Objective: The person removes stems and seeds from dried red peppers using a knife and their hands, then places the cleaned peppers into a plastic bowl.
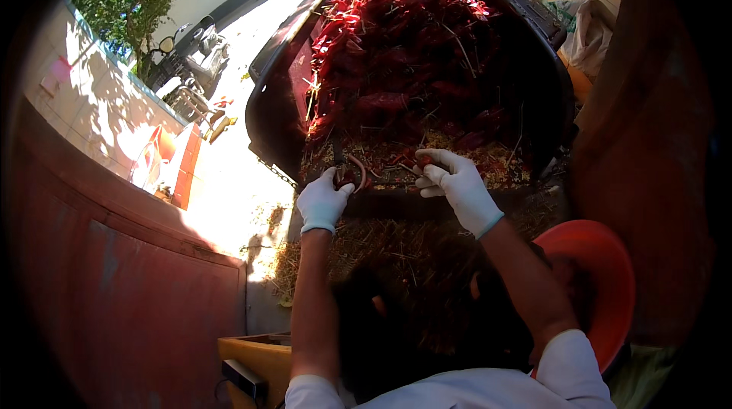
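Observation:
A dark metal cart bed (pixel 276 66) in front of me is heaped with dried red chili peppers (pixel 396 51) mixed with pale straw. Both of my hands wear white gloves and work over its near edge, among loose seeds and chaff. My left hand (pixel 324 202) is closed, thumb and forefinger drawn together beside a pale curved piece (pixel 361 169); what sits between those fingers is too dark to make out. Slightly farther right, my right hand (pixel 456 184) pinches a small red chili pepper (pixel 424 159) between thumb and forefinger.
An orange-red basin (pixel 619 279) stands by my right side. Stalks and chaff (pixel 389 249) litter the ground below the cart. At lower left is a wooden box-like piece (pixel 271 359); a red door panel (pixel 152 302) rises left. Sacks (pixel 591 32) lie at far right.

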`<state>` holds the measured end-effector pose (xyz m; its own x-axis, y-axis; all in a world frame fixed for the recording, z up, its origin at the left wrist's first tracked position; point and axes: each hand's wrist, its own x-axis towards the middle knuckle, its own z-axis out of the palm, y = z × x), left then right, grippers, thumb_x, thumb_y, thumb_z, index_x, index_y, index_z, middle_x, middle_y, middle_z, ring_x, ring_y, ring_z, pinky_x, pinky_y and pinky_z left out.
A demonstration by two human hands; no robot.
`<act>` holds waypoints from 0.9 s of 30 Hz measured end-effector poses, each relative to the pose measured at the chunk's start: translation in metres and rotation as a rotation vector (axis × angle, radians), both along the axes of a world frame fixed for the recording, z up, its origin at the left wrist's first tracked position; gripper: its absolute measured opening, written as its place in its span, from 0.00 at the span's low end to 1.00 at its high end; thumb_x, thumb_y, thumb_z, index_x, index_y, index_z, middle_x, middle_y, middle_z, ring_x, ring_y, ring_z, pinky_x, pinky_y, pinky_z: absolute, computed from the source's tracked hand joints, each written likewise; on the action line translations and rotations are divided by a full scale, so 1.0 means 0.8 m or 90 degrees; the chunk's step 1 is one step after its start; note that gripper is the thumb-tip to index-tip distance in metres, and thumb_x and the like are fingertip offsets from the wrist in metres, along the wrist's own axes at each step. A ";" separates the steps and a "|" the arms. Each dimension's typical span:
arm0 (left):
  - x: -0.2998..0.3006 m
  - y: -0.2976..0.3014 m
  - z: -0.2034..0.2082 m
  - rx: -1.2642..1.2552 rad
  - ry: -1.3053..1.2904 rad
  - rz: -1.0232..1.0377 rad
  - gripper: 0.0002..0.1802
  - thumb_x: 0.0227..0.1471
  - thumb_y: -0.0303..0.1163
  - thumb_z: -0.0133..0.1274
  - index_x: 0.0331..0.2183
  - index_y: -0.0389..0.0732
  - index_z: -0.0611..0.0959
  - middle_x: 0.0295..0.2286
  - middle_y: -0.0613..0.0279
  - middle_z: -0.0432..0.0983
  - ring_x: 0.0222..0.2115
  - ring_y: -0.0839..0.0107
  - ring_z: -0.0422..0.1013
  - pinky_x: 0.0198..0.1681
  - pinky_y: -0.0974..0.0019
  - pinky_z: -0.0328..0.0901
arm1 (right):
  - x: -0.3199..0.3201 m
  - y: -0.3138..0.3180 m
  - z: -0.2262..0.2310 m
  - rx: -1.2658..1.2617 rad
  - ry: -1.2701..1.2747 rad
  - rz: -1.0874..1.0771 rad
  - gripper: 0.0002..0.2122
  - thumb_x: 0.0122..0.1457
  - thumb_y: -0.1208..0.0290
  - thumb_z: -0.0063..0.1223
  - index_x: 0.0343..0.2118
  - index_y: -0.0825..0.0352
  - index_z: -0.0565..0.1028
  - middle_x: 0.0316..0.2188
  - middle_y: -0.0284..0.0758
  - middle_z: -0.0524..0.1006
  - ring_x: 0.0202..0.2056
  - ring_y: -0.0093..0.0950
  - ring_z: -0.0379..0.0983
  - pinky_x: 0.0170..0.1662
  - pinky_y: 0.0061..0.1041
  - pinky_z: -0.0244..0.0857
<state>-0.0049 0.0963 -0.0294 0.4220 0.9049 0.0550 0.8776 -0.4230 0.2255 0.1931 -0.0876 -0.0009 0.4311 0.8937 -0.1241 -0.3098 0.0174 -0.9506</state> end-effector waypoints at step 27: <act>0.075 -0.135 0.014 0.207 -0.377 -0.228 0.13 0.48 0.32 0.61 0.38 0.40 0.86 0.31 0.56 0.82 0.31 0.59 0.79 0.36 0.63 0.72 | -0.037 -0.001 -0.006 0.015 -0.105 -0.075 0.15 0.63 0.70 0.53 0.51 0.67 0.73 0.29 0.29 0.76 0.25 0.15 0.70 0.27 0.17 0.66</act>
